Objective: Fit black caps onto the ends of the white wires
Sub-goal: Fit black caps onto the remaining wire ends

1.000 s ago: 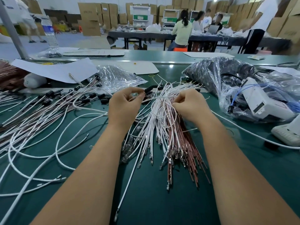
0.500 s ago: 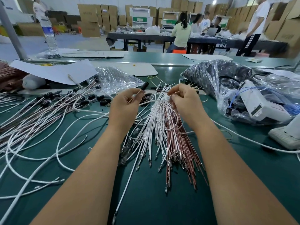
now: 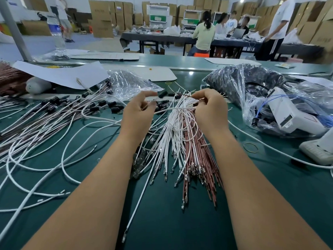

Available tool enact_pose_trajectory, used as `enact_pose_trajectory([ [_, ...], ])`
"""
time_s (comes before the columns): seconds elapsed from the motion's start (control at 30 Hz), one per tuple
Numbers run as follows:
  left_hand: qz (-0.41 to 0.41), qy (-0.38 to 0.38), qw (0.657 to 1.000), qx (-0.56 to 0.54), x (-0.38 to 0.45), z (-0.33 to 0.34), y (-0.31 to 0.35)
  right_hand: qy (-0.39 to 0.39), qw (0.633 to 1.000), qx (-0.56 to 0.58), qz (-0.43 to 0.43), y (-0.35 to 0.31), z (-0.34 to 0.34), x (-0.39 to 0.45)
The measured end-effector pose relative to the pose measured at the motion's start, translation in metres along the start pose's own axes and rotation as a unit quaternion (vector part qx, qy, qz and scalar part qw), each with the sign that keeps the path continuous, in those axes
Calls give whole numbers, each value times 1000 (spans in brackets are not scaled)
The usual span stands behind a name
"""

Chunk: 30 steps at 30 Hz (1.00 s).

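My left hand (image 3: 138,112) pinches a small black cap (image 3: 163,94) at its fingertips, above the green table (image 3: 162,222). My right hand (image 3: 210,109) pinches the end of a thin wire (image 3: 186,95), whose tip points left at the cap with a small gap between them. Under both hands lies a fanned bundle of white wires (image 3: 171,138) beside red-brown wires (image 3: 198,152), metal terminals toward me. Loose black caps (image 3: 162,105) lie behind my left hand. Wires with caps fitted (image 3: 54,109) are piled at the left.
Long white cables (image 3: 45,159) loop over the table's left side. At the right, a plastic bag of black parts (image 3: 243,82) sits next to a white device (image 3: 288,114) in plastic. A clear bag (image 3: 129,83), paper sheets (image 3: 63,73) and a rubber band (image 3: 250,147) lie around. People work at far tables.
Both hands rose off the wire bundle. My left hand lifted the black cap and my right hand brought a wire end up toward it.
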<state>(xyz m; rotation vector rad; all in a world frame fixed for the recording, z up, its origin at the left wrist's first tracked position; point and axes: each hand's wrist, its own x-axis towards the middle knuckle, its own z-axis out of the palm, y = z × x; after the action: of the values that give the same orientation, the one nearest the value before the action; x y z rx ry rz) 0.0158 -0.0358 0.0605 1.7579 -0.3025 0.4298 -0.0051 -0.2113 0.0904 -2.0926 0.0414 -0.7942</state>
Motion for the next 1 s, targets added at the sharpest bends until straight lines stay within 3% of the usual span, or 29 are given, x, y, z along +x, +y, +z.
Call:
enact_pose_trajectory([
  [0.2,18,1,999,43,-1,1,3,-5,998,59,27,0,2,1],
  [0.37,36,-9,995,96,2,4,4,-116,992,36,-46,-8,13,-8],
  [0.47,36,-6,990,139,2,6,5,-120,991,6,-65,-7,16,-11],
  [0.7,35,-33,993,110,2,7,12,-125,990,49,-45,-8,18,-11],
  [0.87,42,-48,992,112,-2,7,14,-126,990,7,-69,-8,20,-14],
  [1.0,25,-45,997,50,-3,8,19,-125,987,96,-20,-8,19,-12],
])
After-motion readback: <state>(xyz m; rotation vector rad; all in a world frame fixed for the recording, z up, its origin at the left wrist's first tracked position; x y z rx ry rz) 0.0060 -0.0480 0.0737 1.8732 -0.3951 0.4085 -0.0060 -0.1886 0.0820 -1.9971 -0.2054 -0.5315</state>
